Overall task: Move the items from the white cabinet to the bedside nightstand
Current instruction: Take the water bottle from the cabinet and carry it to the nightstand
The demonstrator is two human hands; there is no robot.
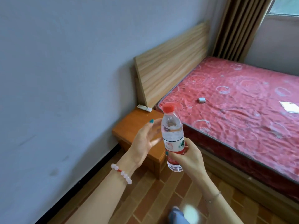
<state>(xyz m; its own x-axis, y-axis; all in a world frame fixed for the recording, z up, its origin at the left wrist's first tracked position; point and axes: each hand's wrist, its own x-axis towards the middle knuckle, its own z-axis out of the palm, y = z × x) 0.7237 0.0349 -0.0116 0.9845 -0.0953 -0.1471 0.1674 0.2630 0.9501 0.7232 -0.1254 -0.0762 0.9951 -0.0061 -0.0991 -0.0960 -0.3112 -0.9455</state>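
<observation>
a plain grey-blue wall [56,78] runs down the left of a bedroom, above a brick-pattern floor [145,199]. a wooden headboard [169,62] stands against the wall, and a bed [242,102] with a red patterned cover fills the right side. a small grey box [201,100] and a white paper [289,107] lie on the cover, well apart. a striped brown curtain [234,29] hangs in the far corner beside a window [286,7]. the orange wooden nightstand [134,126] sits between wall and bed, with a white remote [144,108] at its back edge.

the bottle [172,131], clear with a red cap [168,107], is held nearly upright in the air in front of the nightstand, not on it. the right hand [189,156] grips its lower half, thumb and fingers curled round the red label. the left hand [145,139], with a bead bracelet [121,173] on the wrist, is spread wide just beside the upper body of the bottle; its fingers are blurred, and whether they touch the bottle cannot be told.
</observation>
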